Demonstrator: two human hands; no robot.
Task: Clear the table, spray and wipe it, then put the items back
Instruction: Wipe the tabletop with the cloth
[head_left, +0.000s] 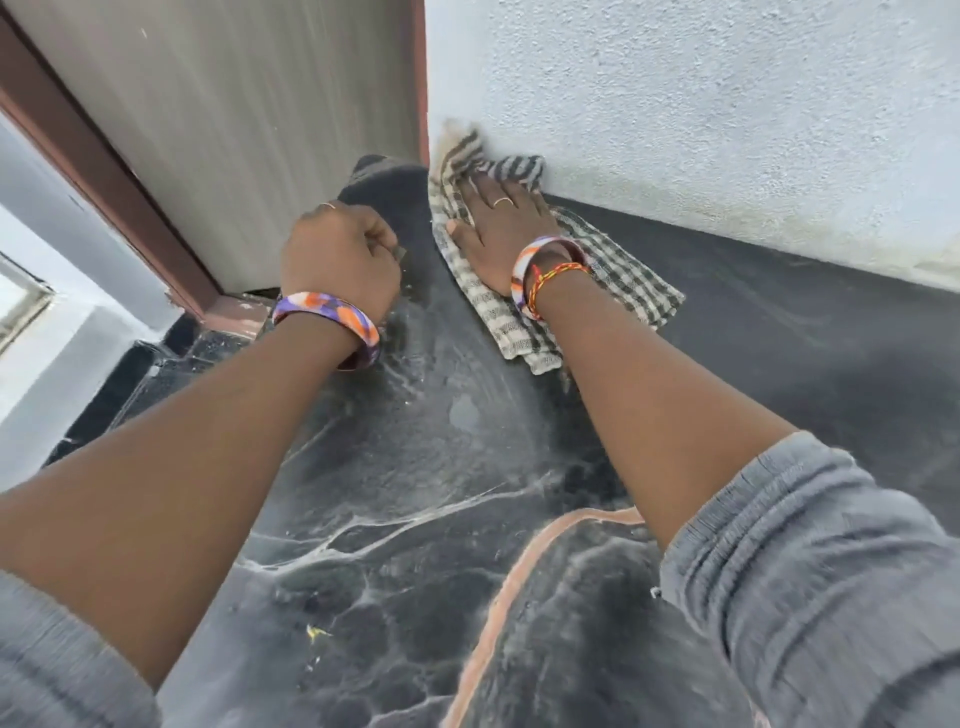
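cloth (524, 291): middle hidden under right hand (498, 234) | left hand (340, 260): fingertips hidden, grasp unclear

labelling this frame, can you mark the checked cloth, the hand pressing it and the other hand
checked cloth (621, 291), head view, bare part right of the wrist
right hand (496, 221), head view, back of the hand
left hand (340, 257), head view, back of the curled fist

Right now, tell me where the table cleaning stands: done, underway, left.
Done: the table shows no items in view, and wet streaks suggest it has been sprayed. Underway: the right hand presses a checked cloth flat at the far edge by the wall; the left hand is curled at the table's edge, its grip unclear. Left: wiping the streaked near part, then returning the items, which are out of view.
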